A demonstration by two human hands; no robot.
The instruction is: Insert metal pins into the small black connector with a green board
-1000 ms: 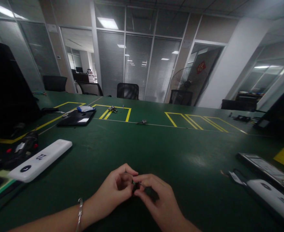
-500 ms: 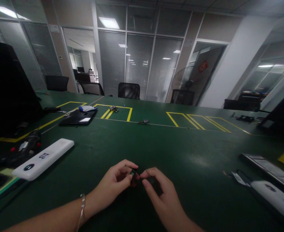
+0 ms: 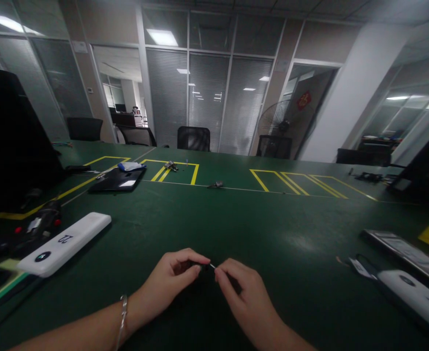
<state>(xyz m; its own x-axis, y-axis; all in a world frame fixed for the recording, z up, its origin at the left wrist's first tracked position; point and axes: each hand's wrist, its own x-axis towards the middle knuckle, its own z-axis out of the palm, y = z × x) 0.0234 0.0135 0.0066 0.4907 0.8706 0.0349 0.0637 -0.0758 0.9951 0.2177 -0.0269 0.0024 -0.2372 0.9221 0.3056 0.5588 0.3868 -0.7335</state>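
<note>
My left hand (image 3: 172, 275), with a bangle on its wrist, is closed in a pinch low in the middle of the head view. Between its fingertips sits a small dark piece (image 3: 204, 267), mostly hidden by the fingers. Close by on the right, my right hand (image 3: 244, 287) pinches a thin, pale, pin-like piece (image 3: 212, 266). Its tip points at the dark piece; whether the two touch I cannot tell. Both hands hover just above the green table (image 3: 185, 224).
White power banks lie at the left (image 3: 66, 243) and right (image 3: 414, 297), the right one near a phone-like device (image 3: 406, 253). A black folder-like item (image 3: 117, 179) and a small grey part (image 3: 216, 185) lie farther off. Dark monitors (image 3: 11, 141) flank both sides.
My left fingers have closed further over the small dark piece, so its green side no longer shows. The pale pin between the hands now shows clearly. The view has shifted slightly.
</note>
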